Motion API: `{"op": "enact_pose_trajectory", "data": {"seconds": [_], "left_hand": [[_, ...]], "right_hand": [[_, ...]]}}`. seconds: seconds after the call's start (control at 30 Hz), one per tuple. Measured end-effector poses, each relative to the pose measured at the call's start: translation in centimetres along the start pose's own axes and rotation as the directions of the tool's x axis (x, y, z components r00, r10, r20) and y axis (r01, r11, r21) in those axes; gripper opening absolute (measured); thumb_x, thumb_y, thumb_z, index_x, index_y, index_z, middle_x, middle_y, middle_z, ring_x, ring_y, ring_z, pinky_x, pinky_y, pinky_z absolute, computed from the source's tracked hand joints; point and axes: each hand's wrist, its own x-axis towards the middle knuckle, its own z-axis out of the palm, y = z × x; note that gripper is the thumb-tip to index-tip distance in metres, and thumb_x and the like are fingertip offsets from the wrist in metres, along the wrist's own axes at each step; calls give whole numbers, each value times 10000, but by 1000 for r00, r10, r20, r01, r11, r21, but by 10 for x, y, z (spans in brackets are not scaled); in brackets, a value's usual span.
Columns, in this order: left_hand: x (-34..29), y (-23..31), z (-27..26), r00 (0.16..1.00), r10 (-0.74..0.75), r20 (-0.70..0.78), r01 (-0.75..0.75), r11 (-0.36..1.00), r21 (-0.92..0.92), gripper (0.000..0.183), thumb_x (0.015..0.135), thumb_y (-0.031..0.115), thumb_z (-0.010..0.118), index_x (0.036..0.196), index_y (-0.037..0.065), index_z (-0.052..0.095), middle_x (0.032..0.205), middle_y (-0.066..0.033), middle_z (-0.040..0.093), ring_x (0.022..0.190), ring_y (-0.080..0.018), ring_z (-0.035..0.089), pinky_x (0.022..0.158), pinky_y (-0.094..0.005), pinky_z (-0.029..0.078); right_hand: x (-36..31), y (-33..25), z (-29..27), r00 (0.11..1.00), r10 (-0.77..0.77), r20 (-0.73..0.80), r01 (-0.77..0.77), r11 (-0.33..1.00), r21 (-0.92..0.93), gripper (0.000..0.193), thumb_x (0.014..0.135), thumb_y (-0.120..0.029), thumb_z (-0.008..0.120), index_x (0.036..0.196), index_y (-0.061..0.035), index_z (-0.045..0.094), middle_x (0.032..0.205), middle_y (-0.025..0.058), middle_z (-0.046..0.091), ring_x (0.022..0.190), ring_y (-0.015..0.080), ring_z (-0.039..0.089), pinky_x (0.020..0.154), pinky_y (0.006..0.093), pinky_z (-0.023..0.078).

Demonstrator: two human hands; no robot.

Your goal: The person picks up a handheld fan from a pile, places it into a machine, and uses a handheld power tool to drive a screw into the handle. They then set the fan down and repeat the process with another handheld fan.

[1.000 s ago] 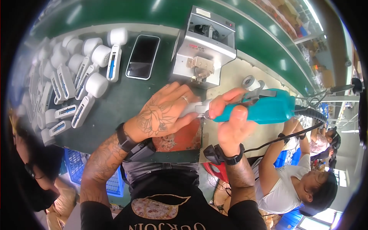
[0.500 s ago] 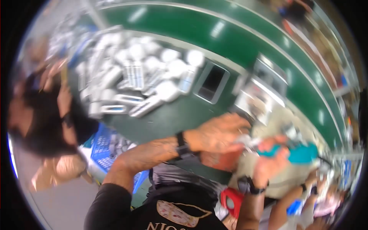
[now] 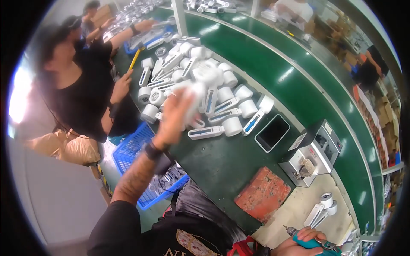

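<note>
My left hand [image 3: 171, 117] is over the near side of a pile of white round-headed pieces with long handles [image 3: 226, 114]. Its fingers are closed on one such white piece [image 3: 197, 94], smeared by motion, its round head toward the pile. At the lower right edge, my right hand [image 3: 308, 238] is wrapped round a teal power screwdriver [image 3: 311, 244], whose thin bit points up and left. Just beyond the screwdriver, white round-headed pieces [image 3: 324, 209] lie on a beige board [image 3: 273, 224].
A phone [image 3: 272, 133] lies right of the pile. Beside it stand a grey metal device [image 3: 311, 155] and a worn red block [image 3: 263, 194]. Blue baskets [image 3: 132, 147] are below the bench's left edge. A co-worker [image 3: 70, 81] holds a yellow tool [image 3: 136, 59] at left.
My left hand has gone from beside the screwdriver to the pile at left and now grips a white piece. My right hand, with the screwdriver, sits lower in view. The view has shifted.
</note>
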Motion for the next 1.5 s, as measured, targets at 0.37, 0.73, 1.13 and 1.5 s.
{"op": "enact_pose_trajectory", "data": {"seconds": [0.37, 0.73, 1.13, 1.5], "left_hand": [[250, -22, -192, 930, 124, -347, -3, 945, 327, 573, 882, 242, 653, 1362, -36, 511, 1229, -155, 624, 1023, -223, 628, 840, -315, 523], [81, 49, 70, 784, 493, 377, -619, 657, 430, 347, 969, 143, 556, 1285, 2, 587, 1270, -137, 634, 1149, -221, 595, 995, -342, 444], [-170, -23, 383, 268, 119, 956, -687, 719, 103, 442, 892, 444, 642, 941, 5, 621, 739, -164, 640, 772, -354, 646, 684, -458, 513], [-174, -75, 410, 395, -157, 905, -475, 809, 347, 578, 841, 565, 616, 877, -8, 681, 878, -202, 687, 951, -380, 632, 879, -439, 478]], "right_hand": [[-9, 11, -1, 996, -4, 94, 14, 994, -108, 630, 939, -667, 456, 974, -40, 519, 600, 63, 449, 516, 191, 448, 516, 305, 398], [-10, 3, -34, 988, 21, 153, 12, 978, -207, 648, 850, -585, 690, 1021, 11, 502, 658, 88, 538, 554, 199, 555, 491, 317, 465], [-31, -25, -69, 977, 122, 177, -80, 971, -227, 694, 772, -585, 765, 1040, 2, 511, 683, 74, 532, 573, 181, 527, 514, 304, 423], [-17, -15, -71, 972, 133, 195, -82, 966, -246, 715, 796, -592, 747, 1066, 29, 515, 722, 82, 545, 603, 181, 549, 533, 298, 428]]}}
